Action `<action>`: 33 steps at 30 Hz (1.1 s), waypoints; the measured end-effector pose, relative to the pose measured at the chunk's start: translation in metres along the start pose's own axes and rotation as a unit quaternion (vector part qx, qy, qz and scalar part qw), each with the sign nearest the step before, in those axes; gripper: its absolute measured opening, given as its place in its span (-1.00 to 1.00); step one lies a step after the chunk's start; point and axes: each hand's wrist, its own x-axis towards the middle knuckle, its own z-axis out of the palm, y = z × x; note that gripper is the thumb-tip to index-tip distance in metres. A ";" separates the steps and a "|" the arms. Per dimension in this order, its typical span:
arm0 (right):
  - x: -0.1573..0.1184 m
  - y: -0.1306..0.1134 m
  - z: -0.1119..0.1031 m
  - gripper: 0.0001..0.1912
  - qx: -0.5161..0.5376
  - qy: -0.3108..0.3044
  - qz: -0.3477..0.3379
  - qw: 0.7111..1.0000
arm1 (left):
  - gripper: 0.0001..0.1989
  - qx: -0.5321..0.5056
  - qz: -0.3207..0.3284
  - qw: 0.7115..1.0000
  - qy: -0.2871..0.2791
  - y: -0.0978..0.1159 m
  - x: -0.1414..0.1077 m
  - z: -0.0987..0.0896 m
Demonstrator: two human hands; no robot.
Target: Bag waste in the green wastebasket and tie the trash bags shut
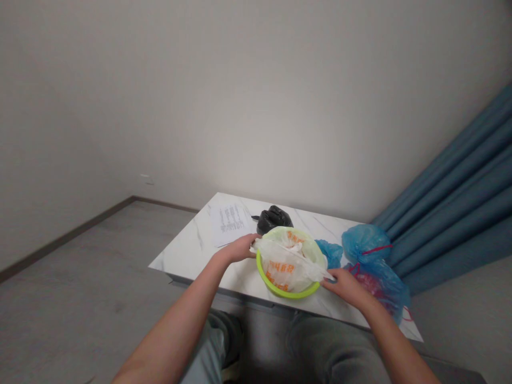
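A white plastic bag [285,266] with orange print lies in and over a yellow-green basin [294,294], its edge stretched across the opening. My left hand [242,247] is closed on the bag's left end at the basin's rim. On the other side, my right hand [343,284] pinches the bag's right end, just beyond the rim. Something reddish shows faintly in the bag's opening, too small to make out.
The basin stands on a white marbled table [182,250]. Behind it sits a black bag [274,218], with a printed sheet [231,223] to the left. Blue bags [366,242] lie at the right, near a blue curtain [456,197].
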 end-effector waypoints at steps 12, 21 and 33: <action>-0.010 -0.037 0.031 -0.60 -0.315 0.074 0.042 0.945 | -0.62 0.082 -0.005 0.995 0.058 0.001 -0.011 0.004; -0.011 -0.033 0.037 -0.27 -0.081 0.082 0.092 0.989 | -0.17 -0.008 -0.044 0.999 -0.026 0.013 -0.046 0.019; -0.013 -0.014 0.031 -0.77 -0.030 0.083 0.023 0.996 | -0.67 0.141 0.049 0.985 0.089 0.034 -0.041 0.035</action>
